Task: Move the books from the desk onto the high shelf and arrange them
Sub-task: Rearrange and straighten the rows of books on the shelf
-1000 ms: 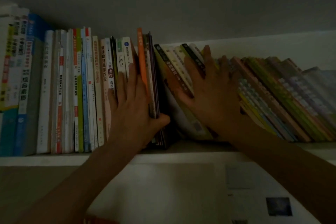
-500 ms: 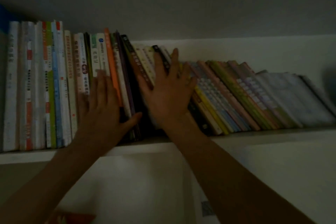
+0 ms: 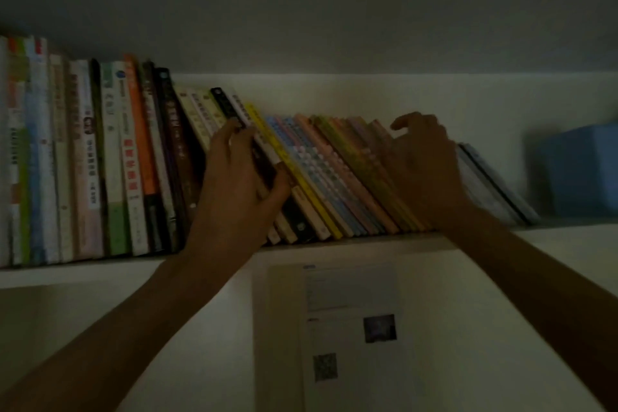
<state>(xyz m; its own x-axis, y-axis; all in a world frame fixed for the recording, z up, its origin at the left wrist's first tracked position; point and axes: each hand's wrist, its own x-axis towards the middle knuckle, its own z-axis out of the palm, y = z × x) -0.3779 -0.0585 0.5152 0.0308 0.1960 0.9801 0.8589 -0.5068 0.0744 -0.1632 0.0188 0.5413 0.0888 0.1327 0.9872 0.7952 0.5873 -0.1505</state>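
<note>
Two bare forearms reach up from the lower corners toward the high shelf, whose pale front edge runs across the view with a printed sheet stuck flat to the panel below it. The left hand sits at the middle of the row, fingers curled over the spines and thumb spread out to the right, pinching a few slanted books among the cream and black ones. The right hand is further along toward the right end, fingers loosely bent and partly open, laid against the last of the pastel leaning books; whether it grips any of them cannot be told. On the left part of the shelf the upright books stand packed close, their spines at the front edge. From the middle onward the books tilt leftward, and a few thin pale ones lie nearly flat behind the right hand. Beyond those a stretch of bare shelf separates them from a blue box near the right end. Over the slanted books the white back wall shows.
</note>
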